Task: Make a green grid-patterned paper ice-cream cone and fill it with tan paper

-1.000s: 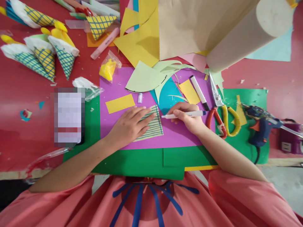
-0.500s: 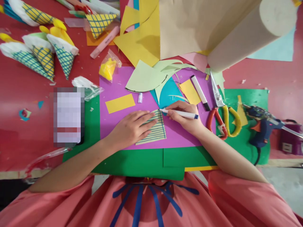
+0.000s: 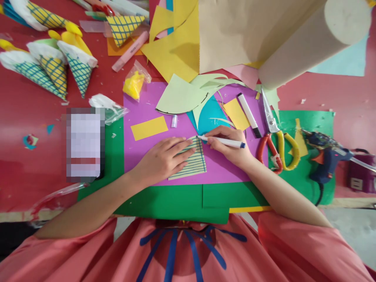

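My left hand (image 3: 169, 158) lies with fingers spread over a pale green piece of paper (image 3: 192, 166), pressing it onto a purple sheet (image 3: 141, 156). Dark blue parallel lines run across the paper, and a few cross them near its right edge. Between the fingers of my right hand (image 3: 230, 147) is a white marker (image 3: 225, 141) with a blue end. Its tip touches the paper's top right corner. Just beyond that hand lie a blue piece of paper (image 3: 210, 115) and a larger pale green cutout (image 3: 178, 98).
Red-and-yellow-handled scissors (image 3: 274, 143) and a blue glue gun (image 3: 326, 160) lie at the right. A black-capped marker (image 3: 249, 114) rests near the scissors. Several decorated paper cones (image 3: 79, 68) are at the upper left, above a blurred-out phone (image 3: 85, 145). A big paper roll (image 3: 302, 47) stands at the back right.
The marker tip has shifted very slightly left along the paper's top edge. My left hand stays in place.
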Action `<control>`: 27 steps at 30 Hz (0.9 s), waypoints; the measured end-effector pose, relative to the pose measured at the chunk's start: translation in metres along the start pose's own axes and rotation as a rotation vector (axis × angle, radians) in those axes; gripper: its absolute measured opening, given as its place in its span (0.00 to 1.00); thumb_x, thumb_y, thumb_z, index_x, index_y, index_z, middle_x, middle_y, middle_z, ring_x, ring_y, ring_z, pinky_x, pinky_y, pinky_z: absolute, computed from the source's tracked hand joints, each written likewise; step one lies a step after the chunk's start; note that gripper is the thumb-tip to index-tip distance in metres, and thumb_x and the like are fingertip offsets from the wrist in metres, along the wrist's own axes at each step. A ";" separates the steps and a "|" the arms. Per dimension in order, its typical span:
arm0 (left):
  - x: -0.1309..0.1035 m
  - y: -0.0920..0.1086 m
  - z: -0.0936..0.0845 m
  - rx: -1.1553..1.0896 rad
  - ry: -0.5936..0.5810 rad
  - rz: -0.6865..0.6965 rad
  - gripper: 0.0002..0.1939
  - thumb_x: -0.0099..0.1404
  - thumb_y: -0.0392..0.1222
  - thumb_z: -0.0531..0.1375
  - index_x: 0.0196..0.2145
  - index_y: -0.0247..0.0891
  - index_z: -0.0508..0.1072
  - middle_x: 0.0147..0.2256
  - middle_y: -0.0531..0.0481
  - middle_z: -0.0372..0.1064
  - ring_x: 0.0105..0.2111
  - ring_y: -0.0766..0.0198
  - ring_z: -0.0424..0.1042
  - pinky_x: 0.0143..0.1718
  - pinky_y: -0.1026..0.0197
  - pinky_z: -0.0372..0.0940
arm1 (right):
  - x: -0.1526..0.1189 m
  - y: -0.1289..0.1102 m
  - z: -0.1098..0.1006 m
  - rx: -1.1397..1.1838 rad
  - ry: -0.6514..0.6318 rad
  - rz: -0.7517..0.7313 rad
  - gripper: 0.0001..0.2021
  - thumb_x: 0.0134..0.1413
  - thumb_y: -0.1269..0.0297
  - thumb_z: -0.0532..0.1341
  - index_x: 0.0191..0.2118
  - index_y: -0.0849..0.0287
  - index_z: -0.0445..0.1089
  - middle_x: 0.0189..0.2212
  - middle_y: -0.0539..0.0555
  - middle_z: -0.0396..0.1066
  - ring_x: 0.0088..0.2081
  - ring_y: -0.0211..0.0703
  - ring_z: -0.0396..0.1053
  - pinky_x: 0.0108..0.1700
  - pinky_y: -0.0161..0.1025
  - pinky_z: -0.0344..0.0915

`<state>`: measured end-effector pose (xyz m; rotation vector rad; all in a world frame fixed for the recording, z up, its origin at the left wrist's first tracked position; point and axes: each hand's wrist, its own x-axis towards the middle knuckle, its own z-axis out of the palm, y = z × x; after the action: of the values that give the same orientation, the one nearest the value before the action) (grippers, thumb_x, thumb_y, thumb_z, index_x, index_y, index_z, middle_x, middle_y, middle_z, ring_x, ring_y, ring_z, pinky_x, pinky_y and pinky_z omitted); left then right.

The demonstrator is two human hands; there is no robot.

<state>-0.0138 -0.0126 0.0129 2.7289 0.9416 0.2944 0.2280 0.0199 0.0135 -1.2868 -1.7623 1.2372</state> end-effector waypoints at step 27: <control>0.000 0.001 -0.001 -0.022 0.003 -0.016 0.20 0.68 0.38 0.57 0.57 0.39 0.68 0.57 0.43 0.66 0.57 0.53 0.64 0.59 0.48 0.62 | 0.000 0.002 0.000 -0.017 -0.040 -0.040 0.11 0.54 0.60 0.61 0.27 0.63 0.74 0.19 0.50 0.70 0.21 0.32 0.62 0.24 0.31 0.57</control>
<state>-0.0136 -0.0131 0.0136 2.7006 0.9546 0.3047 0.2287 0.0199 0.0112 -1.2384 -1.8213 1.2360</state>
